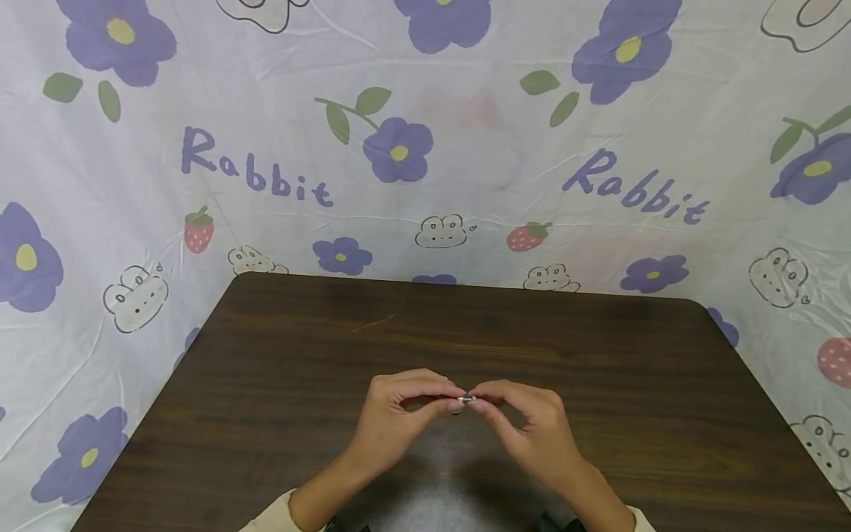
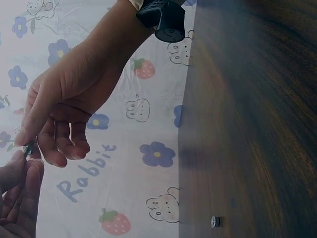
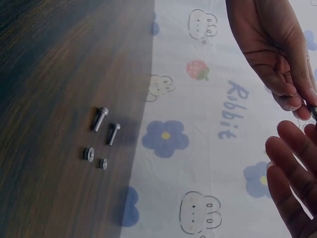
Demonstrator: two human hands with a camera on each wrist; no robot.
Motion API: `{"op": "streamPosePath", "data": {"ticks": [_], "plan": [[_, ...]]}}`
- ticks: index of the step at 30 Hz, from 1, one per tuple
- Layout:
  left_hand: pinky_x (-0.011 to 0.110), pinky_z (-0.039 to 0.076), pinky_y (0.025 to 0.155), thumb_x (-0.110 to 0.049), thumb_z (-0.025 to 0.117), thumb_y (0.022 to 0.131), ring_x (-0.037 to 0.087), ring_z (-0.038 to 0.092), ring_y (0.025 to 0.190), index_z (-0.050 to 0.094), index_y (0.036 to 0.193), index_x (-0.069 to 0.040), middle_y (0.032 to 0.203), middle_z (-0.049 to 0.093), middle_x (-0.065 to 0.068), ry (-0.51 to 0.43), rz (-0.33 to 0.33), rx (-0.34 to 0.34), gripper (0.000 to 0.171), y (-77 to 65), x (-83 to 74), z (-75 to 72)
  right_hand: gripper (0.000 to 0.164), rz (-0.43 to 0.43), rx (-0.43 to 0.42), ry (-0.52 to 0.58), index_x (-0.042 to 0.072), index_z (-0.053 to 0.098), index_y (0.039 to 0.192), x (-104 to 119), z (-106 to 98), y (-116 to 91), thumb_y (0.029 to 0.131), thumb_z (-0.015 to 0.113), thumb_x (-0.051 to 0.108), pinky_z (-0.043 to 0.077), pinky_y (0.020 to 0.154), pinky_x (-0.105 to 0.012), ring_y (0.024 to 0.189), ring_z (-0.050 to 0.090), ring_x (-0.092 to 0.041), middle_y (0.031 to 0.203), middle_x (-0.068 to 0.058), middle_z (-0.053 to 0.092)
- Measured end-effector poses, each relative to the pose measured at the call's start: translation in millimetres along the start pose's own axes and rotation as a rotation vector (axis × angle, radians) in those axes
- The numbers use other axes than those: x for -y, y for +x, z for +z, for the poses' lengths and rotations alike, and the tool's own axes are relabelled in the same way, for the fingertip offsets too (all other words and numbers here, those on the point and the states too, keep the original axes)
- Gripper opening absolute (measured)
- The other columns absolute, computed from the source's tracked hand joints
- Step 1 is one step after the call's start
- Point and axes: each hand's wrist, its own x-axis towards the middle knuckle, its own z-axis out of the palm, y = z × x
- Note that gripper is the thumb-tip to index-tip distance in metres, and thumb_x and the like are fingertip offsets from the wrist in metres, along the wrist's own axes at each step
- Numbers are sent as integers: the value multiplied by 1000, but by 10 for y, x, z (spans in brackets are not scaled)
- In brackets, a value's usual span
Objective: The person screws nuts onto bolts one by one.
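Observation:
My left hand (image 1: 392, 414) and right hand (image 1: 535, 425) meet fingertip to fingertip above the middle of the table's near half. Between them is a small silver bolt (image 1: 467, 399), pinched from the left by one thumb and forefinger and from the right by the other. Most of it is covered by the fingertips, and I cannot tell whether a nut sits on it. In the left wrist view the right hand's other fingers (image 2: 64, 141) are bent loosely below the pinch. Close in the right wrist view, the right hand's remaining fingers (image 3: 292, 168) spread apart from the bolt.
On the dark wooden table (image 1: 299, 355), the right wrist view shows two bolts, one longer (image 3: 101, 119) and one shorter (image 3: 114, 134), beside a larger nut (image 3: 89, 154) and a smaller nut (image 3: 103, 163). A printed cloth (image 1: 465, 170) hangs behind the table.

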Motion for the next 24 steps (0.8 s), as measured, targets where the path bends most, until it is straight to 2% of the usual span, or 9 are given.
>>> {"op": "streamPosePath", "data": {"ticks": [3,5,8,10,12,14,17,24], "plan": [[41,64,73,2,75,88,24,74,84,77,98,2,95,75,12,5,8,0,11,-1,3,8,13,29,20,-2,4,72,99,6,-3,-5,101,66,15,60,73,-20,75,74,-18,87,-6,75],[41,64,72,2,75,88,26,74,83,77,98,2,94,75,12,5,12,0,11,-2,4,12,7,57,39,-1,5,73,96,13,-8,-11,99,67,7,60,74,-20,75,74,-18,86,-4,75],[40,64,71,1,76,88,27,74,81,77,98,2,93,75,11,6,13,-2,10,-3,6,17,17,96,58,-2,7,74,92,22,-15,-18,93,66,-8,60,75,-21,75,74,-17,83,-1,75],[40,64,70,1,76,88,26,74,81,77,98,1,93,75,11,6,11,-4,10,-3,8,16,22,116,62,-1,8,74,94,27,-19,-18,89,67,-13,60,75,-21,75,73,-15,83,-1,75],[40,64,71,1,76,88,24,74,81,77,98,1,94,75,11,7,9,-8,10,-2,8,12,17,112,51,-5,6,73,99,27,-20,-12,90,70,-9,60,75,-22,76,74,-15,87,-3,76],[40,64,71,1,76,88,22,74,81,77,98,1,94,75,11,8,6,-13,10,-1,7,6,11,93,33,-7,4,72,104,24,-18,-4,93,73,3,60,73,-22,77,74,-16,90,-6,76],[39,64,71,2,76,88,21,74,80,77,98,1,94,75,11,8,1,-18,10,0,2,1,19,39,0,-10,1,71,105,12,-10,9,95,74,17,61,70,-22,76,74,-17,92,-10,76],[42,64,72,3,75,88,22,74,82,77,98,1,95,75,12,-11,-3,-13,11,-6,5,1,14,-26,-34,-9,3,72,100,-13,6,10,94,76,14,59,69,-19,73,72,-12,87,-6,75]]}}
